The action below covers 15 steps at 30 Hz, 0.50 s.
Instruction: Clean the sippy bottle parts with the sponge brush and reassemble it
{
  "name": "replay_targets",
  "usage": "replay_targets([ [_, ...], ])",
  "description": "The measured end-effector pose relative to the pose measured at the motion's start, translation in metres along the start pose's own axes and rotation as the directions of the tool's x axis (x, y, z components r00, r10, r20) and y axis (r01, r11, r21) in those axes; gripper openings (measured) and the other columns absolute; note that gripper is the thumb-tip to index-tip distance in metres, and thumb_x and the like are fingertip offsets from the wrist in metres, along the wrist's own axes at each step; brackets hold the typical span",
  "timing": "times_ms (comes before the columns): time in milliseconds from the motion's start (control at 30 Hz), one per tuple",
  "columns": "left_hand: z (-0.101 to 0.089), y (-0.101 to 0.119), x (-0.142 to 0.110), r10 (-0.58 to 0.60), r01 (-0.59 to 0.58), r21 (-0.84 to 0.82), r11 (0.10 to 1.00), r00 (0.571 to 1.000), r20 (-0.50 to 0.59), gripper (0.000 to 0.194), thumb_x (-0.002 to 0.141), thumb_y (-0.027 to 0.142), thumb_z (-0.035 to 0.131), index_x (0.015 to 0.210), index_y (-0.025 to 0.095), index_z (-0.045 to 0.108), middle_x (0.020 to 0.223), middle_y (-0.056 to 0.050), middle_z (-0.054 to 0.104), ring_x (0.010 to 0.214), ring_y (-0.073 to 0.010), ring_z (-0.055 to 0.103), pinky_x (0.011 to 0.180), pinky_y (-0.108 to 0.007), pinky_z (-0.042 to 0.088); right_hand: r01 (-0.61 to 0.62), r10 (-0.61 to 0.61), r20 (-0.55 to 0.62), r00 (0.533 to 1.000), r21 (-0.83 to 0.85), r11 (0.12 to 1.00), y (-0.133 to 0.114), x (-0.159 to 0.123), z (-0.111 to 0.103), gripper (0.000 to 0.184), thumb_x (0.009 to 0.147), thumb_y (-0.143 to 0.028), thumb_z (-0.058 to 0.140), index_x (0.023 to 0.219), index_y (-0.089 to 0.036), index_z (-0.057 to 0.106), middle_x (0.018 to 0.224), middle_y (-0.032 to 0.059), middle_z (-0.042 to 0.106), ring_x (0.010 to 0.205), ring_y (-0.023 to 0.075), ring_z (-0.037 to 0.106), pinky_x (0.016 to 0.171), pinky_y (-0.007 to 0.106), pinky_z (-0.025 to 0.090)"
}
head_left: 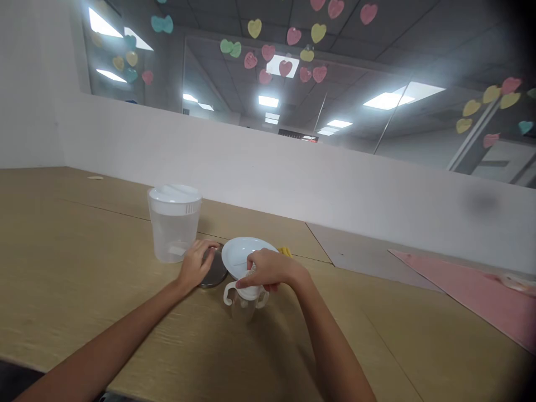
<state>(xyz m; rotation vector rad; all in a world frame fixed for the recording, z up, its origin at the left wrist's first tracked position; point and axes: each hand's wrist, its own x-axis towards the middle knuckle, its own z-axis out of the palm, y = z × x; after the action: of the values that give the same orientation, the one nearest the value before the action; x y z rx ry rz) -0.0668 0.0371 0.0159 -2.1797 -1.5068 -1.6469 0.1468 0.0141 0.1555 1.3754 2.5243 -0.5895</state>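
My left hand [196, 266] lies with curled fingers over the edge of a round metal lid [216, 269], which sits low on the wooden table [79, 245]. My right hand [270, 269] grips the white top of a clear two-handled cup [243, 308], and its fingers hide part of that top. Just behind it, a round white plate [245, 255] stands tilted and touches the metal lid's edge. A clear plastic pitcher [175, 224] with a white lid stands upright behind my left hand. A bit of yellow object [285, 252] shows past the plate, mostly hidden.
A pink mat [464, 285] and a grey board [368, 257] lie on the table's right side. A low white partition [293, 190] runs along the back edge. Glass above it carries paper hearts [285, 68]. A small pale scrap [95, 177] lies at the far left.
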Motion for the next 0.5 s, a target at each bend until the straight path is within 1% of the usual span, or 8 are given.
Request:
replay_targets([
  [67,0.0,-0.016,0.003,-0.013,0.01,0.119,0.993,1.0,0.018,0.027,0.089,0.028,0.035,0.101,0.018,0.057,0.099,-0.007,0.064,0.099,-0.023,0.055,0.089,-0.04,0.043,0.0,0.0,0.009,1.0,-0.001,1.0,0.0,-0.001,-0.001,0.057,0.065,-0.062,0.061,0.096,-0.015,0.055,0.053,-0.0006,0.058,0.043,0.0127,0.053,0.04,0.021,0.038],
  [133,0.003,-0.028,0.003,-0.021,0.009,0.214,0.977,0.998,0.055,0.03,0.087,0.025,0.036,0.11,0.017,0.055,0.108,-0.009,0.061,0.106,-0.0241,0.053,0.094,-0.042,0.042,0.002,-0.002,0.01,1.0,0.011,1.0,-0.002,-0.004,-0.002,0.056,0.064,-0.062,0.062,0.096,-0.016,0.055,0.053,-0.0012,0.058,0.043,0.0127,0.053,0.04,0.022,0.038],
  [233,0.009,-0.038,0.0,-0.032,0.001,0.285,0.959,0.994,0.107,0.034,0.085,0.025,0.04,0.115,0.015,0.051,0.12,-0.012,0.055,0.113,-0.0256,0.05,0.098,-0.043,0.04,0.003,-0.003,-0.003,1.0,0.06,0.998,-0.004,-0.009,-0.005,0.059,0.062,-0.062,0.065,0.099,-0.018,0.053,0.055,-0.0021,0.058,0.043,0.0123,0.052,0.041,0.022,0.039],
  [300,0.011,-0.039,-0.002,-0.057,0.016,0.288,0.957,0.989,0.134,0.032,0.083,0.027,0.043,0.112,0.014,0.052,0.117,-0.012,0.055,0.111,-0.0258,0.051,0.096,-0.043,0.042,0.003,-0.001,-0.012,1.0,0.1,0.995,-0.004,-0.012,-0.007,0.063,0.061,-0.063,0.067,0.103,-0.018,0.052,0.057,-0.0023,0.058,0.043,0.012,0.052,0.042,0.022,0.041],
  [400,0.011,-0.036,-0.002,-0.115,0.071,0.266,0.961,0.981,0.153,0.025,0.082,0.029,0.047,0.102,0.016,0.052,0.103,-0.009,0.056,0.096,-0.0238,0.057,0.085,-0.039,0.047,0.007,-0.005,-0.013,1.0,0.134,0.991,-0.002,-0.013,-0.009,0.068,0.06,-0.064,0.068,0.107,-0.018,0.051,0.062,-0.0012,0.06,0.045,0.0116,0.052,0.043,0.023,0.042],
  [467,0.009,-0.032,-0.001,-0.135,0.104,0.238,0.966,0.983,0.121,0.022,0.081,0.031,0.049,0.099,0.017,0.051,0.097,-0.006,0.055,0.09,-0.0225,0.058,0.079,-0.038,0.049,0.026,-0.022,-0.028,0.999,0.128,0.991,0.0,-0.013,-0.01,0.069,0.06,-0.065,0.067,0.108,-0.018,0.051,0.069,0.0007,0.062,0.047,0.0117,0.053,0.044,0.023,0.042],
  [500,0.007,-0.029,0.0,-0.133,0.114,0.218,0.969,0.988,0.074,0.023,0.082,0.032,0.05,0.099,0.018,0.05,0.097,-0.006,0.054,0.089,-0.0223,0.057,0.078,-0.038,0.049,0.045,-0.039,-0.059,0.998,0.113,0.993,0.001,-0.012,-0.011,0.068,0.061,-0.066,0.066,0.108,-0.018,0.052,0.073,0.002,0.063,0.049,0.012,0.054,0.045,0.023,0.042],
])
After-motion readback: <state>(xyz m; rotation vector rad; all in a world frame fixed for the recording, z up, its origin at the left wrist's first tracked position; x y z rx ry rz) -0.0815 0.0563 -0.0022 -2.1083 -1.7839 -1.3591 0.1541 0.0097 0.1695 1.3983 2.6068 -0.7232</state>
